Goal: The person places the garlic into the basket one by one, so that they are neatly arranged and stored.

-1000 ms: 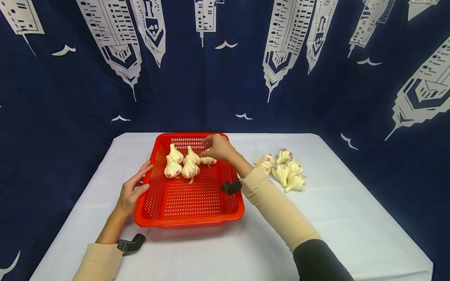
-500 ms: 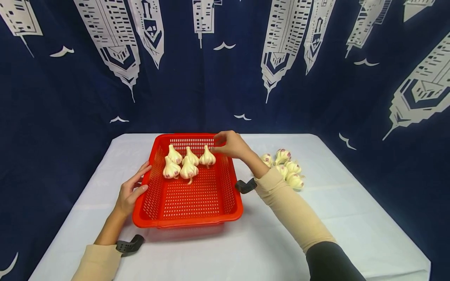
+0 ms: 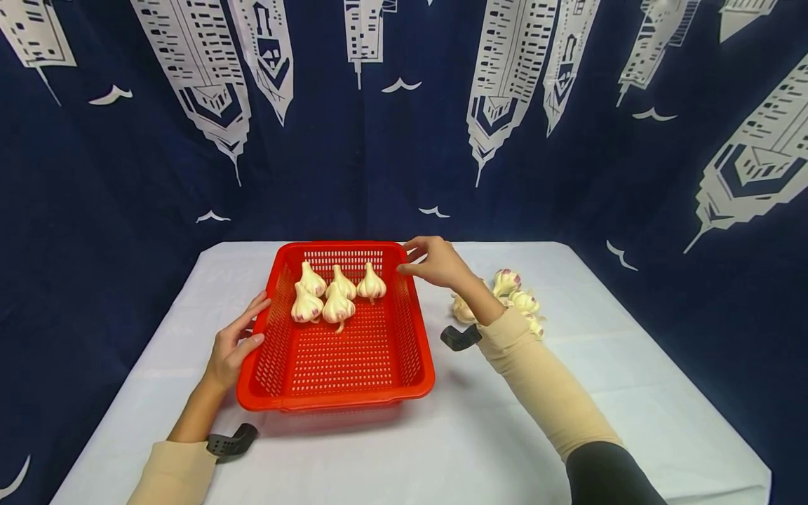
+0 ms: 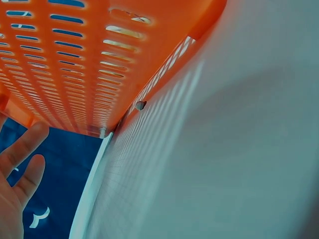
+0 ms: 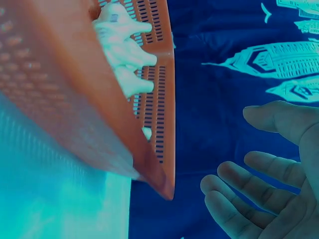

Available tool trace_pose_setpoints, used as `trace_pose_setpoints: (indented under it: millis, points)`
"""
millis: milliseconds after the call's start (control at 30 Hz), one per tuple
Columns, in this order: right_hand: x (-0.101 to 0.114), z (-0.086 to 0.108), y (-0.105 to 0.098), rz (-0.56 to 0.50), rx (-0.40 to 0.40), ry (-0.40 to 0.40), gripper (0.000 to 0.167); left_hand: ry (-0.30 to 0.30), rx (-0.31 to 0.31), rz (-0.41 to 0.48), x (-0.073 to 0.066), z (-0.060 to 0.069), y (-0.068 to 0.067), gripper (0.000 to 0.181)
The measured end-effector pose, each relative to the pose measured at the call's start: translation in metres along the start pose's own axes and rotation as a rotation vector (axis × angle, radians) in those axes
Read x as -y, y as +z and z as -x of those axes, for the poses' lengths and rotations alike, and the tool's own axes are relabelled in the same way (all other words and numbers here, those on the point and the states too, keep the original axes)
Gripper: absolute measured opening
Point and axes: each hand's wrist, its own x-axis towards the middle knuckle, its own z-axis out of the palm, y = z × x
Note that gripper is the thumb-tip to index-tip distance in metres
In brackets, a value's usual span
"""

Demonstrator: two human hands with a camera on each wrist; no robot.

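A red plastic basket [image 3: 353, 358] with slotted walls stands on the white table. Inside it, toward the back, sit several garlic bulbs [image 3: 339, 305]; the rightmost garlic bulb [image 3: 372, 284] stands with its stem up. My left hand [image 3: 230, 351] rests against the basket's left rim, fingers and thumb extended. In the left wrist view, straight fingers [image 4: 22, 147] reach to the basket's side. Over the back right corner of the rim is my right hand [image 3: 435, 263], holding nothing. Its fingers [image 5: 259, 199] are spread and slightly bent in the right wrist view.
A loose group of garlic bulbs [image 3: 522, 301] lies on the table [image 3: 631, 400] right of the basket, partly hidden behind my right forearm. A dark blue curtain [image 3: 379, 161] with white building prints hangs behind the table.
My right hand has let go of a garlic bulb, which now stands upright in the basket. The hand then moved right, to the rim. My left hand stays at the left rim.
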Motion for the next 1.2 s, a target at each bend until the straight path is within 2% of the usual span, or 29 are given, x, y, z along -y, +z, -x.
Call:
trace_pose_setpoints:
  millis: [300,600,867,1000,1200]
  points:
    - [-0.020,0.008,-0.012,0.025,-0.043,0.015,0.043,-0.015,0.001,-0.009,-0.001,-0.001,0.000,0.055]
    - [-0.043,0.020,-0.023,0.098,-0.049,0.057,0.046,-0.032,0.006,-0.014,-0.002,-0.001,-0.001,0.055]
    - [-0.060,0.026,-0.030,0.141,-0.031,0.082,0.048,-0.028,0.000,-0.006,-0.001,0.000,-0.001,0.054]
    - [-0.070,0.029,-0.033,0.197,-0.009,0.104,0.049,-0.034,0.003,-0.009,-0.002,0.000,0.000,0.055]
    - [-0.084,0.038,-0.037,0.270,0.037,0.193,0.052,-0.034,0.003,-0.010,-0.002,0.001,0.000,0.054]
